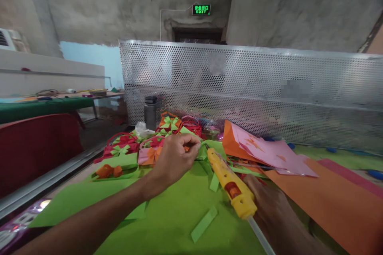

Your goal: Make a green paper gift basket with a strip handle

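My right hand (269, 203) is wrapped round a yellow hot glue gun (230, 183), a clear glue stick trailing from its back end. The gun's dark nozzle points up and left, close to the fingertips of my left hand (179, 155). That hand is closed in a pinch; what it holds is hidden. Bright green felt-like pieces (217, 148) lie just beyond the nozzle. On the green table surface (167, 223), a loose green strip (204, 224) sits below the gun. A green pouch (131, 161) with an orange bow (108, 171) rests left of my left wrist.
Several red, pink and orange bow-trimmed bags (125, 145) crowd the back left, before a dark bottle (150, 112). Pink sheets (266, 147) and orange sheets (335, 195) cover the right side. A perforated metal panel (251, 91) stands behind; a red chair back (38, 151) is at left.
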Available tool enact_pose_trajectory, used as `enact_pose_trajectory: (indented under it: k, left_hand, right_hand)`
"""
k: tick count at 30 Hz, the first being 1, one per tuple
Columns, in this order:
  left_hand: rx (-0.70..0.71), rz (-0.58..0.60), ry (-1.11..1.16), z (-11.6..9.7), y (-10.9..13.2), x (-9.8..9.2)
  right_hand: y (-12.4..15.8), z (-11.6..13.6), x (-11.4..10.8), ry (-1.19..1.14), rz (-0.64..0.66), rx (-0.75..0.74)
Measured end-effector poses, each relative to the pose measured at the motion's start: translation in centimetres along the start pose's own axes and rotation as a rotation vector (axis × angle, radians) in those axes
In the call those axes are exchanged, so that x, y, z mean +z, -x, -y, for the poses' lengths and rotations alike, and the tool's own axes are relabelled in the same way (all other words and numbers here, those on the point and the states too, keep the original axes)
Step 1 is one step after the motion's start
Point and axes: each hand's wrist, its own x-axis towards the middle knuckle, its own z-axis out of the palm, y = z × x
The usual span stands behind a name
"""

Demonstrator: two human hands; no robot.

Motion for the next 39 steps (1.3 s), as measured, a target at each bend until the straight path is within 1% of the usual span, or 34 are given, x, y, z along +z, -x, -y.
enact_pose_trajectory:
  k: [4,9,20,26,29,30,31,32,35,37,39]
  left_hand:
    - [-0.004,0.017,-0.006,-0.2,-0.1,0.1]
    - [-0.012,0.038,-0.007,-0.2,-0.1,0.2]
    - [0.005,0.001,-0.009,-0.1,-0.1,-0.3]
    - [0.021,-0.007,-0.041,0.0,-0.4,-0.5]
    - [0.071,-0.061,-0.09,0.3,-1.0,-1.4]
    - [0.097,-0.132,-0.131,0.3,-1.2,-1.9]
    - [0.127,-0.216,-0.173,0.4,-1.5,-2.5]
    - [0.116,-0.265,-0.183,0.4,-1.7,-3.2]
    - [0.099,-0.416,-0.217,0.2,-2.2,-5.0]
    - [0.111,-0.423,-0.226,0.0,-2.3,-5.7]
    - [0.093,-0.377,-0.187,-0.3,-2.2,-5.8]
  right_hand:
    - [0.1,-0.1,0.2,0.01,-0.012,-0.003]
    - [-0.1,0.0,0.0,-0.048,-0.055,-0.021]
    - [-0.1,0.0,-0.2,-0.013,0.003,-0.015]
    - [0.0,-0.5,-0.3,-0.092,-0.055,-0.018]
    - [-0.2,-1.0,-0.9,-0.101,-0.142,0.009]
    - [-0.3,-1.1,-1.2,-0.088,-0.169,0.021]
    - [-0.5,-1.2,-1.4,-0.05,-0.169,0.035]
    - [-0.6,-1.3,-1.5,0.005,-0.158,0.031]
    - [-0.7,-0.9,-1.1,0.174,-0.037,-0.041]
    - [-0.2,-0.1,-0.1,0.225,0.045,-0.133]
    - [0.5,0.6,1.2,0.215,0.1,-0.273]
